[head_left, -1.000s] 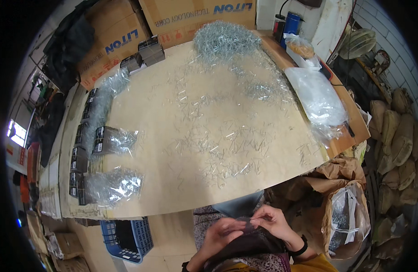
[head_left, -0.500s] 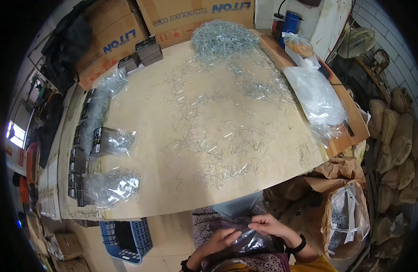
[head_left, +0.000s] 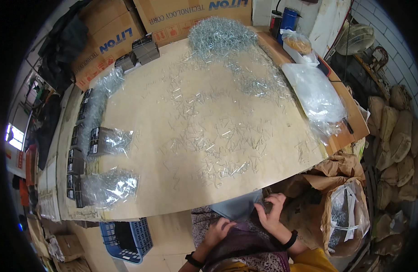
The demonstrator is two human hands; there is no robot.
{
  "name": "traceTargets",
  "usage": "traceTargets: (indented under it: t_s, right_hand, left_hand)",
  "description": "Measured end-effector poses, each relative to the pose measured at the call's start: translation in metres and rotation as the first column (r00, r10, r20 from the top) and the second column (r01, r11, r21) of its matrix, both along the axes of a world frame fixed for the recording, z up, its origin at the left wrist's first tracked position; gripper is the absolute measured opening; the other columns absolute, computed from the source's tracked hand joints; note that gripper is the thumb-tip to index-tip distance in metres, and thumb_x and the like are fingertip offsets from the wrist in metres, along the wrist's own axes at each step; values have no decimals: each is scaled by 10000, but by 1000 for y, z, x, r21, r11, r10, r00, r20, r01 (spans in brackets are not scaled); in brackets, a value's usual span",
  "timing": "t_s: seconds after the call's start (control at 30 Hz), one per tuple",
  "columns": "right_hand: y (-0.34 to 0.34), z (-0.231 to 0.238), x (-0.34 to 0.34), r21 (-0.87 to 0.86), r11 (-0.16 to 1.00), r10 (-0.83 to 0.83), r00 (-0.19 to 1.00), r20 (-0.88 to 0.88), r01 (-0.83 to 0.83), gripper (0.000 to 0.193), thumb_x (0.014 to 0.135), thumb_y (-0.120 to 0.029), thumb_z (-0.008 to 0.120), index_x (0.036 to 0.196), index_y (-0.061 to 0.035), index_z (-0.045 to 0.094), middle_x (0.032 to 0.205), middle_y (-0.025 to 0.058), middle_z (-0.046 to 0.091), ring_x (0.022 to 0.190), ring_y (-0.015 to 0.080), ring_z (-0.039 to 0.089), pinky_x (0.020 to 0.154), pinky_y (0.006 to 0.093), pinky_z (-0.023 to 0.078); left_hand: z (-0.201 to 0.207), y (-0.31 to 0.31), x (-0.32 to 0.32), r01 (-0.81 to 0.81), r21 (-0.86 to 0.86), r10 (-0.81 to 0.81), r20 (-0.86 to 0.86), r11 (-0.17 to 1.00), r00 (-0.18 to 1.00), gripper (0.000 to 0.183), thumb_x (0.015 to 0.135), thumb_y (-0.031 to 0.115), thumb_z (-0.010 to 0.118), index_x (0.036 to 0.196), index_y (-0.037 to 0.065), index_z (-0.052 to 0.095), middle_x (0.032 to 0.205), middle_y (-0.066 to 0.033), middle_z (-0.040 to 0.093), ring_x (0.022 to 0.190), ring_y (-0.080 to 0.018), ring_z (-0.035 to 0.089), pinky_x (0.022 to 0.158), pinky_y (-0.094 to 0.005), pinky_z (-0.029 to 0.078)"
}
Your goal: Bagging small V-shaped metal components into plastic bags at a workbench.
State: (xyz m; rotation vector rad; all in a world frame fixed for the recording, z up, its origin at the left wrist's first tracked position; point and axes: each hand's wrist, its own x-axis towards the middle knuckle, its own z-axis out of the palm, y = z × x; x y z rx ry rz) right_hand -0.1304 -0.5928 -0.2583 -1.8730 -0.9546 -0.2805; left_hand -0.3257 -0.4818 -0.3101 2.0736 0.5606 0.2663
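My left hand [head_left: 219, 231] is over my lap at the table's near edge, its fingers curled in. Whatever they may pinch is too small to make out. My right hand [head_left: 271, 212] is raised to its right, thumb and fingers apart, beside a blue-grey sheet-like thing [head_left: 237, 206] that hangs at the table edge. Dark, see-through plastic seems to show by the right fingertips, but I cannot tell whether they touch it. Thin shiny metal pins [head_left: 227, 133] lie scattered over the pale tabletop [head_left: 145, 109], with a big heap of pins [head_left: 222, 38] at the far side.
Dark banded packs [head_left: 75, 161] and filled clear bags [head_left: 111, 188] line the left edge. Clear plastic bags [head_left: 315, 93] lie stacked at the right. Below are a blue basket [head_left: 127, 240] and a lined paper sack [head_left: 345, 217]. Cardboard boxes [head_left: 191, 20] stand behind.
Both hands were close together, pinching at clear plastic over my lap. They have moved apart: the right went up and opened, the left shifted slightly left. The shiny plastic no longer shows between them.
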Motion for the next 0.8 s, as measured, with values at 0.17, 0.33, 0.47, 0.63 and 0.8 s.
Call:
traceTargets:
  t_s: [0.17,0.33,0.47,0.63,0.8]
  right_hand:
    - [74,96,33,-402,911,177,968,176,-93,961,703,-524,775,1391,31,398,1372,265,440,1307,391,405,1086,520,270]
    - [126,89,45,-448,873,227,974,19,-195,1202,590,-660,766,1446,49,310,1488,280,322,1417,415,264,1162,549,159]
    - [149,91,27,-447,836,387,919,70,-318,1064,646,-669,723,1438,-43,388,1468,244,374,1407,391,289,1153,563,173]
    - [144,75,31,-245,846,497,867,41,-473,459,762,-293,767,1158,-92,648,1280,120,561,1209,364,481,1071,492,331]
    - [129,78,32,-132,877,449,886,-116,-462,438,744,-7,651,1174,-90,631,1283,102,552,1232,339,468,1101,491,315]
  left_hand:
    - [8,-4,-5,53,256,-99,167,965,981,109,825,106,732,888,40,672,922,-60,655,773,-235,681,672,-335,559]
    - [19,-6,2,-5,87,-12,202,996,979,109,826,92,729,900,34,673,914,-61,661,772,-228,682,676,-324,555]
    - [24,-5,6,22,208,-66,209,978,976,108,828,84,731,899,32,668,882,-65,671,759,-221,682,681,-316,549]
    - [32,-9,10,-96,-88,114,227,991,967,109,809,43,744,882,27,664,856,-73,673,779,-215,671,686,-304,538]
    - [42,-5,15,-103,-117,132,268,988,954,132,777,8,766,863,27,667,842,-78,672,788,-224,647,683,-321,528]
